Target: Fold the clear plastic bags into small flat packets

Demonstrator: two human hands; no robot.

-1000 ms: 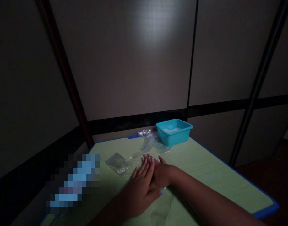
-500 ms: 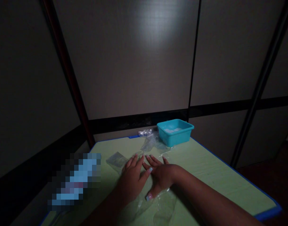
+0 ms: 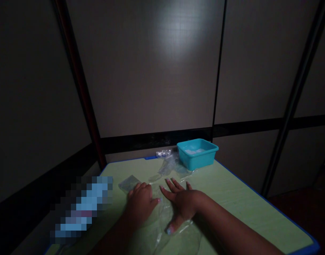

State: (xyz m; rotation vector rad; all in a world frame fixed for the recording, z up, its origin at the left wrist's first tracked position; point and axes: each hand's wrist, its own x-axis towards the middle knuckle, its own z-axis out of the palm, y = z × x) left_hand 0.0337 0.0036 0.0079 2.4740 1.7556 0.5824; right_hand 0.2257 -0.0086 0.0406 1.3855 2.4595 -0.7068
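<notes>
A clear plastic sheet or bag (image 3: 162,233) lies crinkled on the pale green table (image 3: 239,198). Resting on it with fingers spread is my right hand (image 3: 182,205), thumb pointing toward the near edge. My left hand (image 3: 141,202) is to its left, fingers bent down at the plastic and thumb stretched to the right; it does not visibly grasp anything. Beyond the left fingers is a greyish flat piece of plastic (image 3: 129,182), partly covered by them.
At the far edge stands a turquoise basin (image 3: 201,160) with something white inside. Crumpled clear plastic (image 3: 169,164) lies beside it. A pixelated blue item (image 3: 85,205) is at the table's left edge. Dark panelled doors (image 3: 157,78) rise behind.
My left hand has moved left, away from my right hand, and its fingers have curled. My right hand has stayed nearly in place, still spread on the plastic.
</notes>
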